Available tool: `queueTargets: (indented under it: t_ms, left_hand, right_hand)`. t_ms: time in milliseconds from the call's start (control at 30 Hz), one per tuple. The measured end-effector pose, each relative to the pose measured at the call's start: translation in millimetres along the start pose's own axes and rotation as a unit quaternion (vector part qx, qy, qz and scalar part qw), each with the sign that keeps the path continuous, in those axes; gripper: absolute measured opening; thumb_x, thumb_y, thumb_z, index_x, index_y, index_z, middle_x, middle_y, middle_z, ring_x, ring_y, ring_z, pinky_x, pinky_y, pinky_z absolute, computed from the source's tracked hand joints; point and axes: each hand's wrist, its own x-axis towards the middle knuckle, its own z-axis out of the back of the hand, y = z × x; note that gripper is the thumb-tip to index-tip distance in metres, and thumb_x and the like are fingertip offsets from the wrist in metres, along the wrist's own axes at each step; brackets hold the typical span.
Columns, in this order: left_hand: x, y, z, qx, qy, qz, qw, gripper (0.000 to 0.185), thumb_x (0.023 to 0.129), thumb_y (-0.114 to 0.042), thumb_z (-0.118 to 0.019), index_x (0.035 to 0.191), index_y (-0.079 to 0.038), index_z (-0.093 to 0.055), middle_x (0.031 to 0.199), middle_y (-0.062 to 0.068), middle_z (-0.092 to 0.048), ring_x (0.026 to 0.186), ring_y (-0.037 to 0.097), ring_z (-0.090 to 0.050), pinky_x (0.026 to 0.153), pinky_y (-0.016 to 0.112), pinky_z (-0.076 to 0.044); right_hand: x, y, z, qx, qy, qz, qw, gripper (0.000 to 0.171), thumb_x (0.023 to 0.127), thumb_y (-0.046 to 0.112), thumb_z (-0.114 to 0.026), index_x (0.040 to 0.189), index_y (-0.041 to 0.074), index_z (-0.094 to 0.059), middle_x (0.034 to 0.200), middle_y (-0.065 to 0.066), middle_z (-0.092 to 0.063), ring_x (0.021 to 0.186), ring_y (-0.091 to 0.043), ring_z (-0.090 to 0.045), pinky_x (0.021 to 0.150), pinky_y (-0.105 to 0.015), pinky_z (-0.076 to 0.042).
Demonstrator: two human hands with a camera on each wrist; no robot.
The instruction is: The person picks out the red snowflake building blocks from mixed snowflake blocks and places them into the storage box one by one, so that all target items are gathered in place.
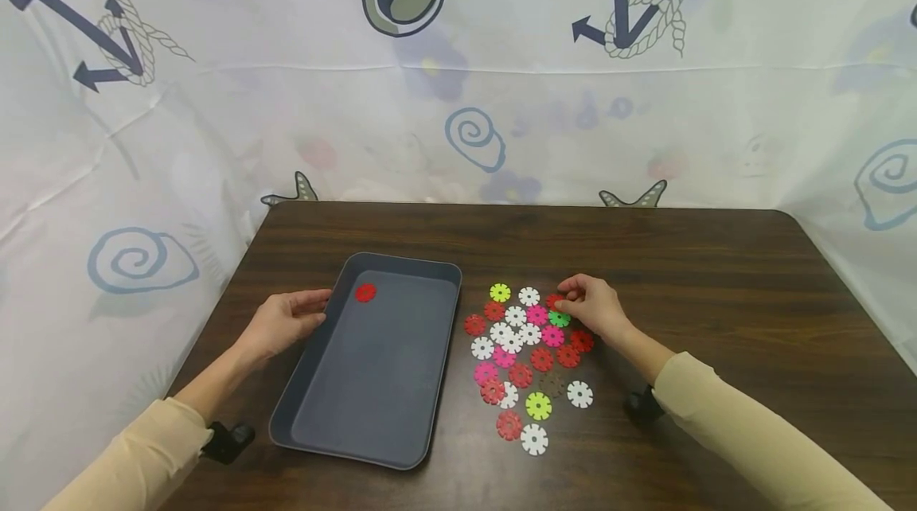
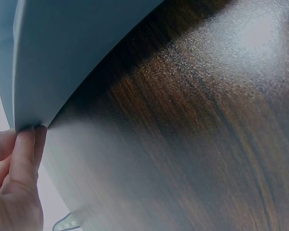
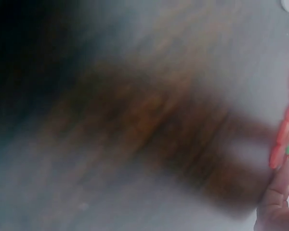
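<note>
"Left hand point(image 1: 279, 325)?"
"Straight fingers point(image 1: 310, 297) touch the gray tray point(image 1: 372, 372)."
"Right hand point(image 1: 596, 305)?"
"Pinching a red disc point(image 1: 553, 302). A green disc point(image 1: 559, 319) and pink disc point(image 1: 536, 315) crowd it on the table point(image 1: 723, 296); it's partly hidden."

Narrow lane between walled tray point(image 1: 372, 368) and discs point(image 1: 512, 341), wide tabletop point(image 1: 759, 296) rightward, right sleeve point(image 1: 745, 423) across near side

Before me, a dark wood-grain tabletop point(image 1: 723, 280); beyond its far edge, white fabric point(image 1: 322, 113) printed with anchors point(image 1: 621, 5), spiral shells point(image 1: 476, 139) and starfish point(image 1: 640, 197).
</note>
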Motion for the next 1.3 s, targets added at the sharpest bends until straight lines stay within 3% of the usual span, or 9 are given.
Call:
queueTargets:
  t_ms: [333,833,1300]
  left_hand:
    - [-0.7,0.8,0.5,0.0,-0.004,-0.002,1.0,0.046,0.091,0.0,-0.055,0.134,0.011,-0.043,0.133,0.029,-0.049,0.117,0.039,-0.053,0.082,0.03,-0.054]
    - [-0.1,2.0,-0.2,0.003,-0.006,-0.003,1.0,0.046,0.091,-0.001,-0.055,0.134,0.012,-0.043,0.131,0.03,-0.05,0.115,0.038,-0.055,0.08,0.029,-0.055]
    - [-0.6,2.0,-0.2,0.0,-0.004,0.001,1.0,0.046,0.091,-0.001,-0.055,0.134,0.011,-0.043,0.131,0.029,-0.05,0.115,0.038,-0.055,0.081,0.032,-0.055]
  right_hand:
    - [0.2,1.7,0.1,-0.04,-0.009,0.017,0.999,0.023,0.082,0.007,-0.071,0.101,-0.004,-0.063,0.086,-0.013,-0.061,0.075,-0.02,-0.053,0.063,-0.026,-0.044]
    - [-0.2,2.6,0.8,-0.029,-0.017,0.015,0.999,0.019,0.082,0.004,-0.07,0.096,-0.003,-0.059,0.081,-0.011,-0.059,0.072,-0.019,-0.051,0.058,-0.024,-0.043]
    - [-1.8,5.2,6.2,0.006,-0.012,0.01,1.0,0.015,0.084,0.001,-0.067,0.097,-0.004,-0.06,0.081,-0.013,-0.06,0.07,-0.017,-0.054,0.063,-0.025,-0.053]
